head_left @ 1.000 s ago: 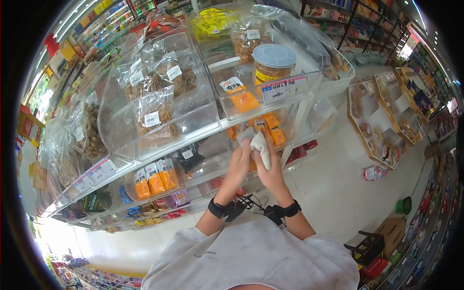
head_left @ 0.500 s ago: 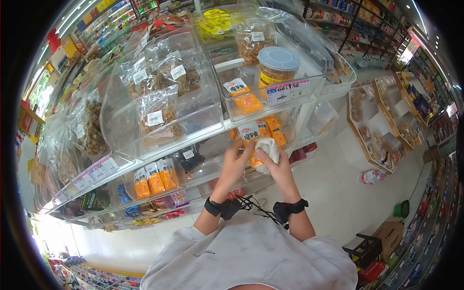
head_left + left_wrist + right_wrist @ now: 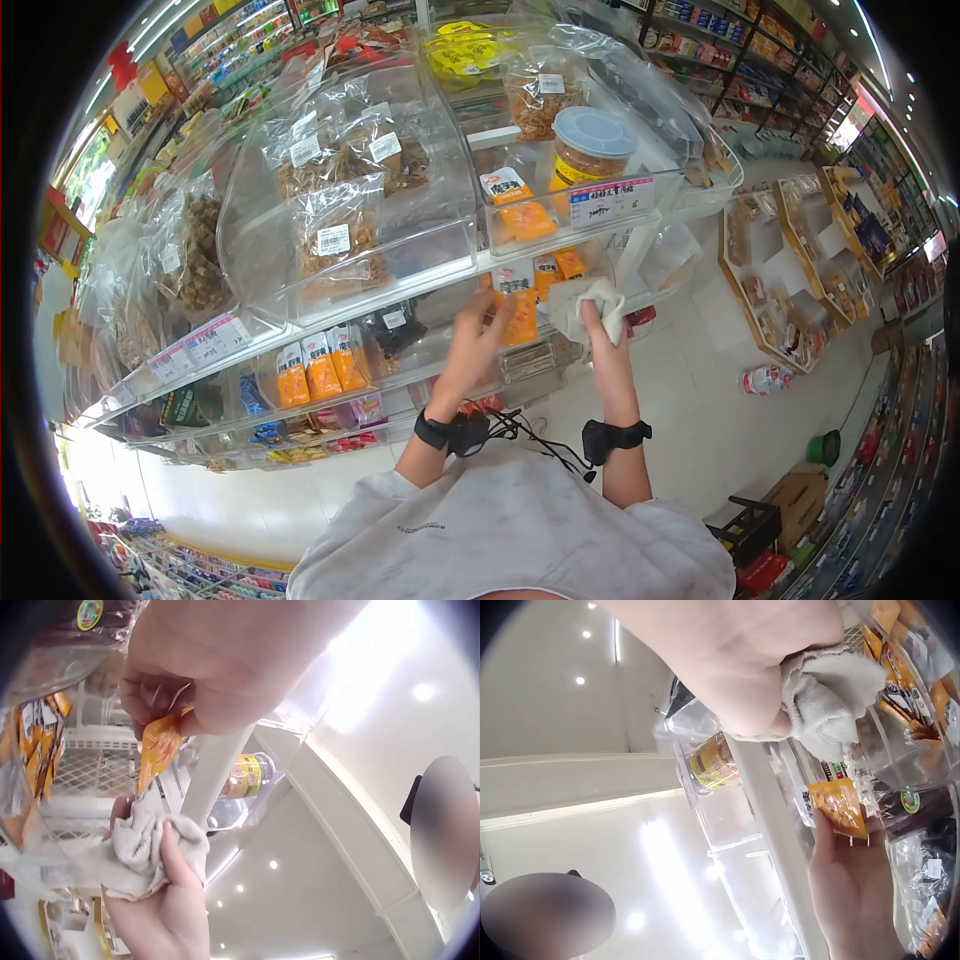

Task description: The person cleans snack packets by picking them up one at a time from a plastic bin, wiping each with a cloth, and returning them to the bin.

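Observation:
My left hand point(image 3: 472, 335) pinches an orange-and-white snack packet point(image 3: 520, 318) by its edge, in front of the lower shelf. In the left wrist view the packet point(image 3: 157, 754) hangs between thumb and curled fingers. My right hand point(image 3: 610, 350) holds a bunched white cloth point(image 3: 572, 308) just right of the packet, with a gap between them. The right wrist view has the cloth point(image 3: 829, 697) bunched in the right hand's grip, and the thumb of the left hand point(image 3: 851, 889) lying on the packet point(image 3: 838, 808).
Behind the hands, a clear bin holds more orange packets point(image 3: 558, 268). Above sit a blue-lidded tub point(image 3: 595, 145), a price tag point(image 3: 610, 200) and bagged dried snacks point(image 3: 335, 240). Three orange packets point(image 3: 320, 368) stand lower left. Wooden display bins point(image 3: 765, 270) are at the right.
A second ago both hands were together at the packet and cloth. The right hand has since drawn the cloth away to the right, while the left hand keeps hold of the packet.

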Tool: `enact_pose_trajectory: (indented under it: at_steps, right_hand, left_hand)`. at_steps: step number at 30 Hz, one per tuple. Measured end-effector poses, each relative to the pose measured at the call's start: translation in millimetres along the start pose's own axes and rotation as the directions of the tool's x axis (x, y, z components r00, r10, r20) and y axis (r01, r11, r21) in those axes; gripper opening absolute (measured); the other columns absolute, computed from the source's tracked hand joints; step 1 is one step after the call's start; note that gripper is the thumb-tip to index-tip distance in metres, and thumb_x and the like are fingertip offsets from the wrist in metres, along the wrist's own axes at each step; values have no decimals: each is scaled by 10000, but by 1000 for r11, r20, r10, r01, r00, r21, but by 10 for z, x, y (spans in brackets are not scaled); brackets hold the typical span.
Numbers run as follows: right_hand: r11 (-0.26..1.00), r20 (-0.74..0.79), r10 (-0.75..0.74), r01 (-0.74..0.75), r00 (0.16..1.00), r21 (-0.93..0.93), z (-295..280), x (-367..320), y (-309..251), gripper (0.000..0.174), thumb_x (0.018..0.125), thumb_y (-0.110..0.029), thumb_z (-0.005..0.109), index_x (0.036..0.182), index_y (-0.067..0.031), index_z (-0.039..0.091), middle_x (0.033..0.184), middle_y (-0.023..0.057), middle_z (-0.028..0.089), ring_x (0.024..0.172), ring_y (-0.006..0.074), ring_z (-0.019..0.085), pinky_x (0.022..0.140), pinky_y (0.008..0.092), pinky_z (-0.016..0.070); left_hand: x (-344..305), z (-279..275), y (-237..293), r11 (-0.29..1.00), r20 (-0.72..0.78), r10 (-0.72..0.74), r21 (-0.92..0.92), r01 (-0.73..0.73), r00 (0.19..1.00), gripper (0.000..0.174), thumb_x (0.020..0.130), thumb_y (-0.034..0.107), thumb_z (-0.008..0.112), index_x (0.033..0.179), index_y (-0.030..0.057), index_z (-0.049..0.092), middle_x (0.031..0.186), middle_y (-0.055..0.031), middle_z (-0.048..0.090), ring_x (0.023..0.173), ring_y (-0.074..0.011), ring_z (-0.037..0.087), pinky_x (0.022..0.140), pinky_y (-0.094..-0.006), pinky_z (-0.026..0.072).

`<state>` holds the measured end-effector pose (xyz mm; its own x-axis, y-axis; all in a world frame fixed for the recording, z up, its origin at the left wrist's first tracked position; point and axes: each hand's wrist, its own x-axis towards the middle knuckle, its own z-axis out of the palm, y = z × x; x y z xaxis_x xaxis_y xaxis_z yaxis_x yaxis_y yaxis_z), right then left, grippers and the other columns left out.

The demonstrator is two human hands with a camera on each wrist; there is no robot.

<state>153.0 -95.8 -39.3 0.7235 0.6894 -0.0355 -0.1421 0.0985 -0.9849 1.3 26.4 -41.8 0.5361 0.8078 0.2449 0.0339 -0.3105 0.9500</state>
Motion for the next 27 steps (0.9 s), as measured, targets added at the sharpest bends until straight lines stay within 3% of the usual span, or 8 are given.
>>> enact_pose_trajectory:
  at_steps: [2,3,10,14,19,23,25,27]
  right_hand:
    - [984,62,45,-55,997,170,64,19,-1,341,959,-291,694,1161,-18,663,1080,41,683,995,117,611,878,280,474]
    - [998,260,-34,46,965,-40,53,27,-27,320,940,-253,723,1151,-19,669,1061,34,680,975,109,611,866,273,474]
    - [941,76,119,-137,990,309,224,-19,103,281,897,-141,760,1125,0,677,1052,44,692,957,113,638,853,278,482]
    - [973,111,50,-73,993,218,249,8,51,284,898,-146,761,1128,-5,671,1069,41,680,984,127,632,881,286,477]
    - [979,-234,87,-39,968,199,342,37,141,366,906,-206,762,1181,-3,630,1124,54,651,1009,134,608,907,293,467]
    - [993,307,69,-37,949,-111,402,-40,-2,417,899,-160,757,1242,17,598,1161,64,643,1034,140,605,918,283,468]
    - [943,404,-89,208,911,-260,379,-52,247,432,891,-118,757,1257,35,586,1153,78,649,1046,144,608,919,285,474]
    - [903,395,-178,308,901,-298,392,-42,381,456,879,-64,758,1274,60,567,1148,107,652,1062,151,614,925,293,484]
  left_hand:
    - [-40,2,87,998,267,-59,-5,62,962,342,1018,280,605,945,-54,601,730,-8,533,666,-85,440,576,-298,375]
    - [-61,14,133,996,396,-86,1,93,914,346,1018,279,603,938,-57,590,721,-27,539,664,-100,449,581,-314,386]
    - [-122,18,240,982,438,-57,189,-30,897,334,1009,286,603,912,-30,561,668,-154,513,607,-216,448,580,-399,392]
    - [-49,-272,327,993,500,-5,108,-57,866,342,1012,298,597,909,-26,565,655,-155,526,594,-242,507,586,-396,421]
    - [-126,-718,365,979,569,-119,203,2,813,355,1007,302,599,918,-40,630,700,-166,600,595,-286,570,605,-390,460]
    - [-202,-646,42,955,573,-60,270,-119,818,364,993,307,609,917,-46,657,732,-184,626,607,-290,565,626,-395,464]
    - [-233,-636,152,932,640,-162,350,-97,751,373,987,311,612,907,-51,652,747,-195,630,625,-294,563,638,-397,465]
    - [-282,-716,88,956,554,-51,267,-120,831,379,982,318,620,900,-50,655,758,-202,627,635,-300,552,640,-395,462]
